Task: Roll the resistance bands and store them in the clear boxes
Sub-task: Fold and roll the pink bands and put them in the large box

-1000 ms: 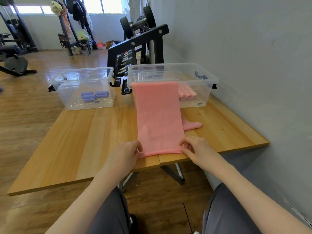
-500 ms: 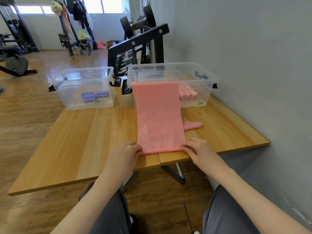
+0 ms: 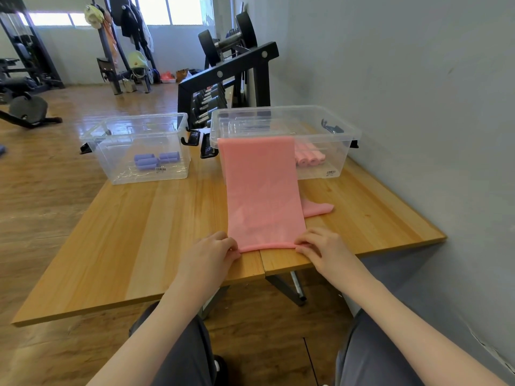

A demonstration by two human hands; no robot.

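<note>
Starting first roll | my left hand (image 3: 210, 252) and right hand (image 3: 324, 247) pinching flat pink rubber resistance band (image 3: 262, 196) near edge | next: turning it over evenly.

Left hand (image 3: 207, 253), right hand (image 3: 324, 250), fingers apparently curled, pinching, forearms extended

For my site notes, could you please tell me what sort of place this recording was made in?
Most likely a gym: a black rack of dumbbells stands behind the wooden table, a black exercise machine sits on the floor, and a pink resistance band lies flat.

Barcode stickers on the left clear box (image 3: 160, 169) and right clear box (image 3: 331, 173) are too small to read.
</note>
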